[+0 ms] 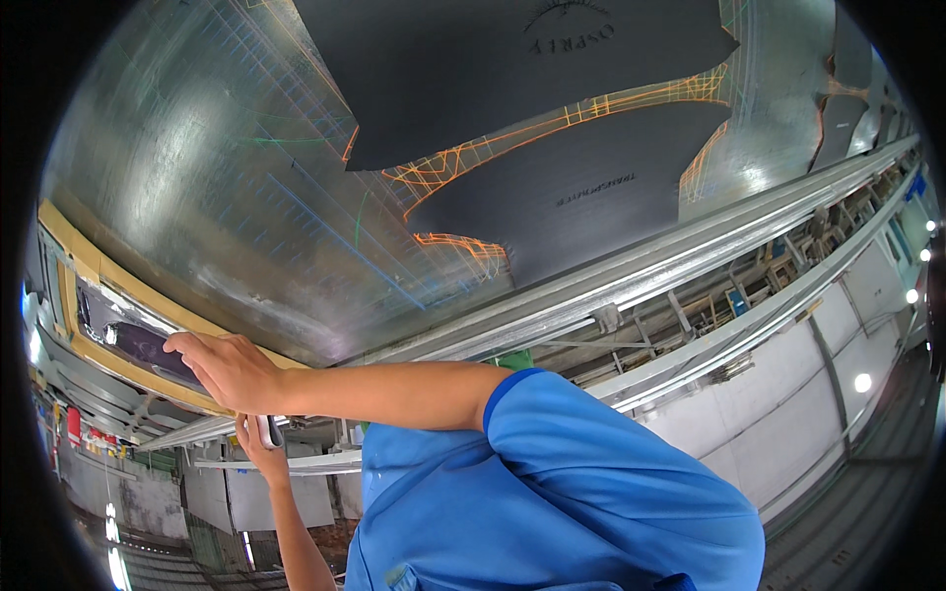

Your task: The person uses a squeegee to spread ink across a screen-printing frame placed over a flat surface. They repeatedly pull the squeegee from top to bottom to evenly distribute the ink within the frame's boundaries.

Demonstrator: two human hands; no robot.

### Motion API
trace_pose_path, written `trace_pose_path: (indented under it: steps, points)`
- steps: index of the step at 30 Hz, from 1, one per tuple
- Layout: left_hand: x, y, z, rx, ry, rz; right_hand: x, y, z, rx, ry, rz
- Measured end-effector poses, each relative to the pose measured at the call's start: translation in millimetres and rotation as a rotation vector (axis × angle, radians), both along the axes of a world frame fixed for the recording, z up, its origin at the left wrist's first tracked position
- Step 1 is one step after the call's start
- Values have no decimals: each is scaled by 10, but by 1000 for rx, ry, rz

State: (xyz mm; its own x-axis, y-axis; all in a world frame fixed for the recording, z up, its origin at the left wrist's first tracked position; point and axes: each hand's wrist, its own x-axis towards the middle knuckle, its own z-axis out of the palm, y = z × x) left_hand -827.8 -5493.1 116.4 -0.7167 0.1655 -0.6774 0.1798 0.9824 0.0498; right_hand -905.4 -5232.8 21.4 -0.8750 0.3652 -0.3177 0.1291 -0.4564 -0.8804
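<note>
My right hand [222, 369] reaches across to the left, its fingers bent over the near end of a yellow-edged frame [84, 251] with a glossy dark purple middle [133, 335]. Just below it, my left hand [258, 443] is closed on a small white-and-dark object [272, 431], partly hidden and too small to identify. The frame lies along the left edge of a large metal surface [197, 158] marked with blue, green and orange lines.
Two large black cut pieces [522, 69] [581, 177] lie on the metal surface, with more dark pieces at far right. Metal rails [631, 286] run along its near edge. Cluttered racks [778, 256], wall panels and lamps lie beyond.
</note>
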Motion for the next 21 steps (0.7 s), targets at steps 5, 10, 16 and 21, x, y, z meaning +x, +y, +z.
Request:
trace_pose_path:
  steps: [5, 10, 16, 21]
  points:
    - [1, -5, -12, -4, 15, -25, -4, -7, 3, 30, -3, -4]
    - [-6, 59, -51, 42, 34, 8, -31, 25, 2, 47, -6, -1]
    - [-51, 102, -9, 127, 47, -117, -4, -43, 31, 105, 18, -131]
    - [184, -143, -40, 91, 72, -90, 26, -105, -11, 153, -86, 39]
